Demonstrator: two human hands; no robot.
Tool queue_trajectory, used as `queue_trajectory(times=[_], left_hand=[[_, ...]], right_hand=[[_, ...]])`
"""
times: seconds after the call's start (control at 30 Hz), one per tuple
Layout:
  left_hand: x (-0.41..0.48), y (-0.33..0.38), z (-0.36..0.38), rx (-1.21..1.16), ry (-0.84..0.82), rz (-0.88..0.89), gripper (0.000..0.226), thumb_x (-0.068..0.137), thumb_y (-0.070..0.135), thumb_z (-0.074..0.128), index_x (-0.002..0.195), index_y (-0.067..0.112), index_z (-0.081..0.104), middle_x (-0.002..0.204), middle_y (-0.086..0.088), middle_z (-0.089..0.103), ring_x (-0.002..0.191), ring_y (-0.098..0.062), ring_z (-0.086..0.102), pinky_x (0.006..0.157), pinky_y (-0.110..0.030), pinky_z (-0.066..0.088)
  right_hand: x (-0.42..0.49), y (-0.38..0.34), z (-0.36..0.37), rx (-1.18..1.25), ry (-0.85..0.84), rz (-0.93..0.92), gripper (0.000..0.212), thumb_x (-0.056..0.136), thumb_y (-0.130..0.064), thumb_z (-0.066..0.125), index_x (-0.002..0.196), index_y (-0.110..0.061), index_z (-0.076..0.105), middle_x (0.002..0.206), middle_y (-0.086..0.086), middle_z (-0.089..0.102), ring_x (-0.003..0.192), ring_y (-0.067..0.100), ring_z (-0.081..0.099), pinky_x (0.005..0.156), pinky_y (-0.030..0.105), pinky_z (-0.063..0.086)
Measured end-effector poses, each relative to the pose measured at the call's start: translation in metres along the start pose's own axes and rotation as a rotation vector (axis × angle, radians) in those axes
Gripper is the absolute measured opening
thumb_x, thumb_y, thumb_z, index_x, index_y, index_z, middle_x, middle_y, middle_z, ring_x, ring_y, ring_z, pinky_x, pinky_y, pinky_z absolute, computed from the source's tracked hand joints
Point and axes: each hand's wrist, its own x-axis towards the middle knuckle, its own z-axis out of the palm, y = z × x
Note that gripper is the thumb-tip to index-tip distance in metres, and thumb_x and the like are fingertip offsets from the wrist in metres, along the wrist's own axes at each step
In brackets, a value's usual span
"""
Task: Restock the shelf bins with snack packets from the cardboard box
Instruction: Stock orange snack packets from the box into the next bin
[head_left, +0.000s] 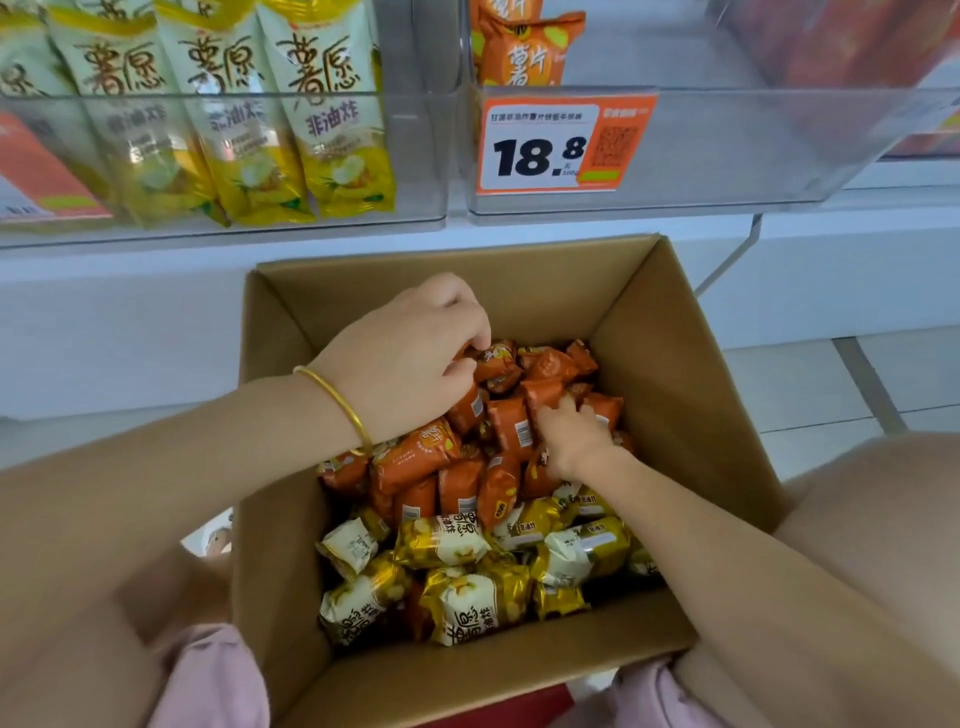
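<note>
In the open brown cardboard box (665, 374), the left hand (410, 353) curls its fingers round small orange snack packets (511, 426). The right hand (571, 441) burrows in at its 4 o'clock, grip untellable. They are likely gathering stock for the near-empty clear plastic shelf bin (727, 150) at 1 o'clock.

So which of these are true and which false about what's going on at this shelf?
1. The left hand and right hand are both in the box. True.
2. The left hand holds a bottle. False: it grips orange packets.
3. The right bin is packed full. False: it looks mostly empty.
4. The price tag reads 18.8. True.
</note>
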Motion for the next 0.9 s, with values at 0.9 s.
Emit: queue_trajectory(times=[0.9], left_hand=[[0.011, -0.007, -0.001, 0.005, -0.342, -0.168, 0.061, 0.086, 0.032, 0.065, 0.138, 0.019, 0.038, 0.138, -0.003, 0.039, 0.121, -0.018, 0.047, 0.099, -0.031, 0.042]], right_hand=[[-0.069, 0.005, -0.107, 0.543, 0.169, -0.330, 0.027, 0.084, -0.030, 0.072, 0.109, -0.019, 0.072, 0.103, -0.008, 0.060, 0.102, 0.015, 0.059, 0.082, 0.024, 0.051]])
